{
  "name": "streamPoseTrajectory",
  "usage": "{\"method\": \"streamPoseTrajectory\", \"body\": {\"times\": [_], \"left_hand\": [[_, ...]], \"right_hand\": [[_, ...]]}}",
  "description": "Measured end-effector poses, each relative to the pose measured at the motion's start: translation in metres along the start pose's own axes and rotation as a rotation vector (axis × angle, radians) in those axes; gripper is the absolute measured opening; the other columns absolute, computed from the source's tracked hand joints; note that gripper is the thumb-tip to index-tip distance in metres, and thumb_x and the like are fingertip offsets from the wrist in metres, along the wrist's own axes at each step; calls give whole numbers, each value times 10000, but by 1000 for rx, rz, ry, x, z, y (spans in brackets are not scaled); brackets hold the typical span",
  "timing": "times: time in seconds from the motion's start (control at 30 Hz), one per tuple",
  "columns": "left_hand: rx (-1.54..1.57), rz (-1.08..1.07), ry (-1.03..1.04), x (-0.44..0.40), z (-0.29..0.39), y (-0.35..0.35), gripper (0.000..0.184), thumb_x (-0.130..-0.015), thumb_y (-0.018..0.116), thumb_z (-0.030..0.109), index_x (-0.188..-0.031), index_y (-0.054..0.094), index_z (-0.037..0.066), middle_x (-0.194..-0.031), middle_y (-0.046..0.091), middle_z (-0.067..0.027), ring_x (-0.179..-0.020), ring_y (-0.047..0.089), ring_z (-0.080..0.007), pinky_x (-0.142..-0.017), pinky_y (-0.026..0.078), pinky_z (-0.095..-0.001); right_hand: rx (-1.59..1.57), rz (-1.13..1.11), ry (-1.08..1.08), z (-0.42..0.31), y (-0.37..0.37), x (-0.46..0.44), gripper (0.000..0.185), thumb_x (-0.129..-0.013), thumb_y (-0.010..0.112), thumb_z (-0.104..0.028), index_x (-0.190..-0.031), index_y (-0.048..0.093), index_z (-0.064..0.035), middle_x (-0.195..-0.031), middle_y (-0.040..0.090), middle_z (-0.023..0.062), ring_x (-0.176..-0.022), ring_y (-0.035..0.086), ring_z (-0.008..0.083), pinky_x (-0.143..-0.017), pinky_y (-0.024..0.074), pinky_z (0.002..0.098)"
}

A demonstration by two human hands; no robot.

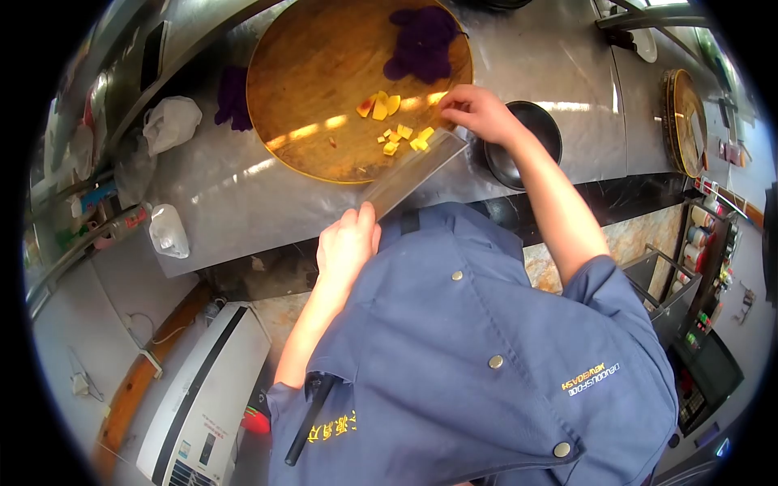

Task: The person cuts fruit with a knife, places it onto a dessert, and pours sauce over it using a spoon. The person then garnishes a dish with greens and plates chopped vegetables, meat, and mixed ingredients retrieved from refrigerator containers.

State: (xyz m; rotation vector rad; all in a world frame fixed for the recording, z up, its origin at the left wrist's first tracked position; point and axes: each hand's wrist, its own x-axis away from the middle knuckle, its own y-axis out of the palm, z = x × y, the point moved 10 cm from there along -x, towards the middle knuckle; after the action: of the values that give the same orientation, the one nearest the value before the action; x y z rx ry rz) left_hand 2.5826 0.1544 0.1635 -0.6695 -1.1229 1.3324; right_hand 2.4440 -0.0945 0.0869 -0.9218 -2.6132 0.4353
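My left hand (pixel 350 245) is closed on the near end of a long, see-through, greyish plastic container (pixel 417 174). The container lies slanted over the near edge of a round wooden chopping board (pixel 300 81). My right hand (pixel 478 115) hovers by the container's far end, its fingers bent into a pinch; whether anything is between the fingertips I cannot make out. Small yellow chunks (pixel 391 147) lie on the board close to the container. Larger yellow pieces (pixel 379 105) rest a little farther off. Beneath my right wrist stands a dark round bowl (pixel 527 134).
A purple cloth (pixel 423 44) lies on the board's far side, and another purple cloth (pixel 234 99) sits left of it. White plastic bags (pixel 172 123) are on the metal counter (pixel 579 81). Another round board (pixel 687 121) leans at the right.
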Motion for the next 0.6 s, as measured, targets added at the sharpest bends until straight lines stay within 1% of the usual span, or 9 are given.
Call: {"method": "streamPoseTrajectory", "body": {"times": [0.1,0.2,0.23,0.33,0.43,0.5,0.53,0.57,0.6], "left_hand": [[-59,3,38,-5,1,9,296,-827,693,176,-1082,607,53,-789,616,-144,-691,674,-347,-585,564,-446],[-82,-10,50,-7,2,12,290,-828,689,171,-1083,610,57,-785,617,-143,-686,675,-338,-591,568,-438],[-65,-6,43,-6,2,10,279,-829,684,165,-1076,612,57,-783,618,-145,-685,672,-344,-593,566,-441],[27,23,16,2,-2,3,232,-840,669,147,-1044,615,52,-769,619,-158,-680,661,-364,-595,554,-450],[227,78,-58,18,-17,0,158,-866,651,130,-983,612,30,-740,617,-185,-676,645,-393,-590,525,-463],[398,79,-158,25,-29,3,126,-888,640,123,-938,602,13,-722,614,-205,-676,635,-411,-588,501,-473],[418,68,-180,25,-31,4,125,-894,638,123,-926,599,8,-719,615,-209,-675,635,-412,-588,496,-473],[439,58,-203,24,-32,5,127,-901,636,123,-914,595,3,-716,615,-213,-674,635,-414,-588,491,-474],[459,48,-225,23,-33,7,132,-908,633,123,-902,591,-2,-714,616,-217,-673,635,-415,-588,486,-475]], "right_hand": [[206,-297,-135,-16,35,-10,175,-806,700,-152,-928,711,-26,-883,688,132,-823,669,271,-727,521,379],[302,-363,-136,-5,49,-23,168,-774,693,-152,-892,706,-33,-817,684,129,-779,667,285,-701,517,386],[352,-331,-176,-4,50,-26,142,-761,673,-135,-864,703,-41,-760,677,125,-734,661,299,-672,510,402],[391,-334,-83,16,49,-28,180,-782,666,-115,-923,695,-7,-865,679,159,-846,663,312,-760,523,390],[366,-168,-218,9,41,-22,237,-778,660,-108,-989,686,-3,-937,665,159,-909,647,327,-797,517,399],[371,-147,-192,0,41,-10,284,-781,654,-99,-1049,672,-10,-978,643,158,-947,633,336,-813,513,414],[372,-136,-179,-7,42,-3,309,-782,652,-95,-1080,664,-13,-999,633,157,-966,626,341,-821,511,421],[437,-81,-254,-13,45,2,304,-792,664,-105,-1086,646,-29,-1011,608,158,-972,613,357,-814,509,441],[446,-60,-236,-11,48,4,291,-794,674,-118,-1069,643,-28,-1007,609,160,-968,613,361,-812,509,444]]}}
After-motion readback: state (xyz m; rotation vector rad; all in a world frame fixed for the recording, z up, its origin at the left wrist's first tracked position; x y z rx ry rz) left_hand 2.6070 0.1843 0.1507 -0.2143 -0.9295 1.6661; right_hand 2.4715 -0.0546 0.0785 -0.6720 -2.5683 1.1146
